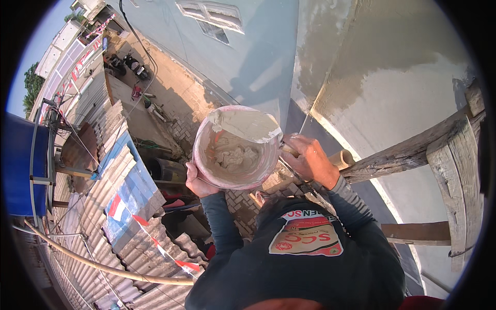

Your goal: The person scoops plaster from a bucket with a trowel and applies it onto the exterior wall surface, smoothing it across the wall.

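Note:
A round, pinkish bucket (198, 150) smeared with grey mortar is held up in front of me. My left hand (199, 181) grips its lower left side, the thumb up against the wall and the other fingers mostly hidden beneath. Inside lies a lumpy heap of wet mortar (235, 157). My right hand (309, 159) is closed round the handle of a trowel (248, 125) at the bucket's right side. The trowel's broad blade lies across the top of the bucket, coated with mortar.
To the right stand rough timber beams (408, 147) and an upright plank (455, 181) along a partly plastered wall (392, 67). Far below runs a paved alley (175, 93) with parked motorbikes (135, 67). Corrugated roofing (93, 222), a bamboo pole (108, 269) and a blue tank (20, 165) lie left.

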`<state>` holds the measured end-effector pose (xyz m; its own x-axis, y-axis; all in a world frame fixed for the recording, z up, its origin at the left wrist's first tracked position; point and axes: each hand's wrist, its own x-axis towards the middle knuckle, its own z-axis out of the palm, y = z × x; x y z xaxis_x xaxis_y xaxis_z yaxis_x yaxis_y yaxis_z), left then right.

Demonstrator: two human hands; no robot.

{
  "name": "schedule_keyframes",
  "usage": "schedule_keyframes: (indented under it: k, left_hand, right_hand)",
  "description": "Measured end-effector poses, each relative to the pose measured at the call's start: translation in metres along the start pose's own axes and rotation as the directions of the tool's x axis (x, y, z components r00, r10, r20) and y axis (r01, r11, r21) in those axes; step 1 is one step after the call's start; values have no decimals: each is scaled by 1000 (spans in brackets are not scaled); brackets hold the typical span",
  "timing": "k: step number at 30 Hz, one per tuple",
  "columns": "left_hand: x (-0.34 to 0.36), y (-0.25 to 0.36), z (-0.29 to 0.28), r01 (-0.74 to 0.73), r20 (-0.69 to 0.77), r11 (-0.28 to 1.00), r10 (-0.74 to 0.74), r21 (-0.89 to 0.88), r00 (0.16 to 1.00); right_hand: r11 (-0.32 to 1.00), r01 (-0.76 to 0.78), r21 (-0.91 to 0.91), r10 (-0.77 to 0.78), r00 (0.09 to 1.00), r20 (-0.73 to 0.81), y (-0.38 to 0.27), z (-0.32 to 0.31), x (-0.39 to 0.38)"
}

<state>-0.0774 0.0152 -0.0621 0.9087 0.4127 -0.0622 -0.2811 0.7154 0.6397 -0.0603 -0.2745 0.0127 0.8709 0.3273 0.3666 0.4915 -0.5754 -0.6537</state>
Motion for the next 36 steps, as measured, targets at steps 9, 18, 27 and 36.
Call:
schedule_keyframes:
  k: [9,18,27,36]
  left_hand:
    - [27,-27,2,110,163,992,-100,-53,981]
    - [42,-30,45,168,239,973,-128,-159,963]
    - [9,-2,-8,79,90,996,-83,49,992]
    - [-23,29,-114,34,-74,988,-23,152,997]
  right_hand:
    - [967,-60,246,126,957,-262,-18,-78,32]
    - [966,-126,225,189,940,-284,2,-69,25]
    - [808,-5,590,435,681,-589,43,-82,114]
    - [753,45,657,490,628,-605,72,-115,177]
